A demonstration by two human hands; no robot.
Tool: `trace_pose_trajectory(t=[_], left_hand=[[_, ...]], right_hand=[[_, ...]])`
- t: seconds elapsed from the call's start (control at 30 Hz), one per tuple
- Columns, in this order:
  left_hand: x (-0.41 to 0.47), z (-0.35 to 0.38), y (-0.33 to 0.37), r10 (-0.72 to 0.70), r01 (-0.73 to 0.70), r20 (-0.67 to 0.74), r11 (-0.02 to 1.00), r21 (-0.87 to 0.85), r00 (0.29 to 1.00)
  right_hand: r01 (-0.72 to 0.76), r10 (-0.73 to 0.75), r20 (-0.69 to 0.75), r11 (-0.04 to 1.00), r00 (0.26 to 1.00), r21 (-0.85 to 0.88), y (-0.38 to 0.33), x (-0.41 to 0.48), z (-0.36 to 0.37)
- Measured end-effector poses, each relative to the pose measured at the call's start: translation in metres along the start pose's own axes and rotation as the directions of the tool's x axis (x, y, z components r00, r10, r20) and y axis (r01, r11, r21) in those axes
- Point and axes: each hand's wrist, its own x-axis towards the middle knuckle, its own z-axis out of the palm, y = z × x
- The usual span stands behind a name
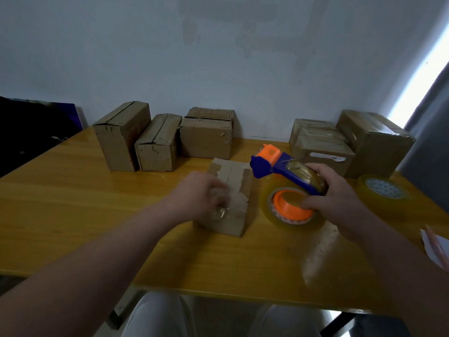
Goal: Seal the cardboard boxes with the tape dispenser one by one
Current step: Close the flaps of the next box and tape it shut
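right grip: tape dispenser is being gripped
left grip: box is being touched — blurred, open/closed unclear

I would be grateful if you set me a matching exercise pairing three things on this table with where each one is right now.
Things:
1 tape dispenser
2 small box
3 spare tape roll

Places:
a lying flat near the right edge of the table
b gripped by the right hand
c near the middle, under the left hand

Pairs: 1-b, 2-c, 3-a.
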Motion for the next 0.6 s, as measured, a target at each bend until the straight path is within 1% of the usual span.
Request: trace_pose_trajectory(t=[0.03,0.07,0.1,0.13,0.17,0.2,0.23,0.27,0.33,0.5,0.6], left_hand=[[0.0,-0.003,0.004,-0.067,0.056,-0.055,0.982,-0.178,0.996],[0.0,-0.006,0.007,-0.15,0.11,-0.085,0.926,-0.362,0.985],[0.0,-0.01,0.01,-0.239,0.166,-0.065,0.821,-0.546,0.969],[0.0,-0.013,0.012,-0.314,0.235,0.014,0.678,-0.696,0.949],[0.0,-0.017,0.014,-0.352,0.305,0.122,0.529,-0.792,0.928],[0.0,-0.018,0.015,-0.356,0.36,0.217,0.408,-0.839,0.909],[-0.001,-0.02,0.016,-0.345,0.399,0.284,0.328,-0.856,0.895],[-0.001,-0.02,0.016,-0.33,0.42,0.323,0.286,-0.861,0.887],[-0.003,-0.02,0.017,-0.305,0.426,0.343,0.267,-0.865,0.888],[-0.005,-0.02,0.012,-0.365,0.427,0.307,0.315,-0.848,0.879],[-0.005,-0.017,0.01,-0.393,0.413,0.259,0.383,-0.826,0.882]], right_hand=[[0.022,-0.022,0.014,1.0,1.0,0.0,-0.002,-0.002,0.0],[0.043,-0.043,0.025,0.999,0.999,-0.008,-0.003,-0.003,-0.001],[0.062,-0.062,0.035,0.998,0.997,-0.014,-0.004,-0.004,0.0],[0.079,-0.078,0.047,0.997,0.996,-0.017,-0.005,-0.006,0.0],[0.095,-0.094,0.06,0.995,0.994,-0.019,-0.006,-0.007,0.001],[0.112,-0.11,0.074,0.993,0.991,-0.02,-0.008,-0.009,0.002],[0.129,-0.127,0.089,0.991,0.988,-0.02,-0.01,-0.01,0.003],[0.147,-0.144,0.103,0.989,0.984,-0.019,-0.012,-0.011,0.004],[0.183,-0.178,0.133,0.983,0.975,-0.027,-0.015,-0.013,0.006],[0.233,-0.218,0.203,0.971,0.954,-0.053,-0.019,-0.016,0.009],[0.255,-0.224,0.246,0.962,0.943,-0.1,-0.022,-0.016,0.01]])
